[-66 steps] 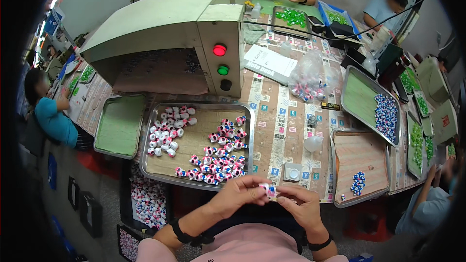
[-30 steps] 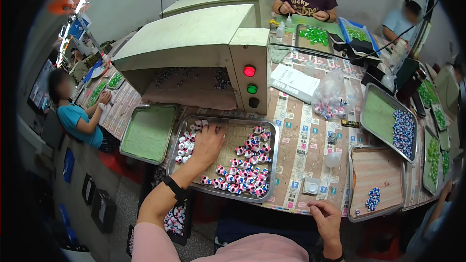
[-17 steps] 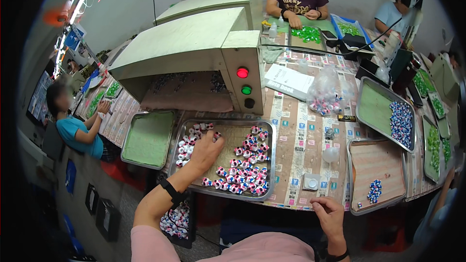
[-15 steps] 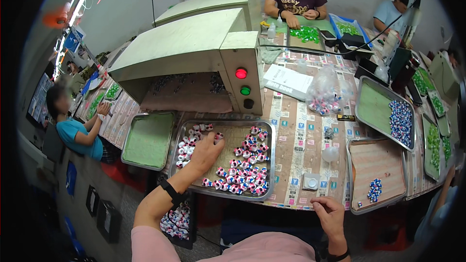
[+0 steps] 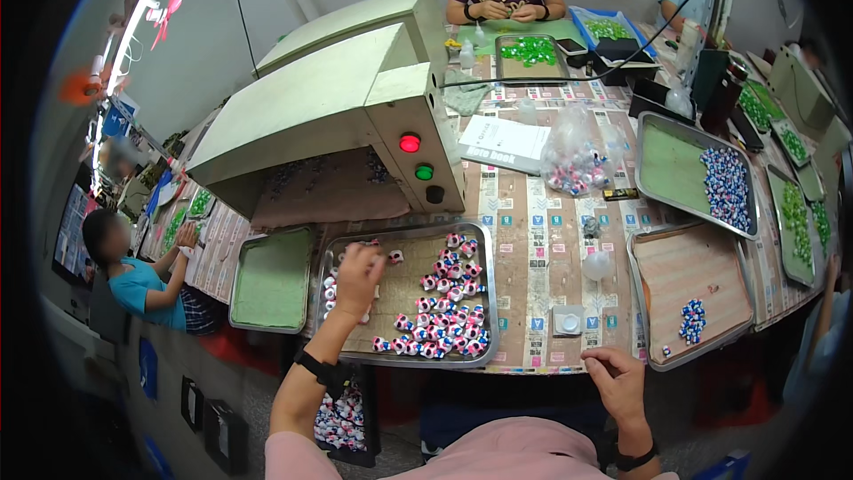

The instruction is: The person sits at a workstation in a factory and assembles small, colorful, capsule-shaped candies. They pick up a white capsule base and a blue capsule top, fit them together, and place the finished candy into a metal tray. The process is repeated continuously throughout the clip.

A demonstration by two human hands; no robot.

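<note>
Lower centre, the metal tray (image 5: 491, 298) on the tabletop (image 5: 533, 240) holds pink-and-white small pieces (image 5: 444, 316). The left hand (image 5: 357, 277) rests among them, its grip curled; whether it holds one I cannot tell. Best to pinch singly. The right hand (image 5: 615, 382) lies loosely closed, seemingly empty. Above, a white printed sheet (image 5: 508, 142) and clear bag (image 5: 576, 160).

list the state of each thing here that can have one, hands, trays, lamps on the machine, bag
left hand: reaching into the metal tray, fingers curled over the small pieces
right hand: resting at the table edge, loosely curled, holding nothing visible
metal tray: partly filled with pink and white pieces
green-lined tray: empty
red lamp: lit
green lamp: lit
clear bag: lying on the table, holding small pieces
wood-lined tray: nearly empty, a few blue and white pieces
</note>
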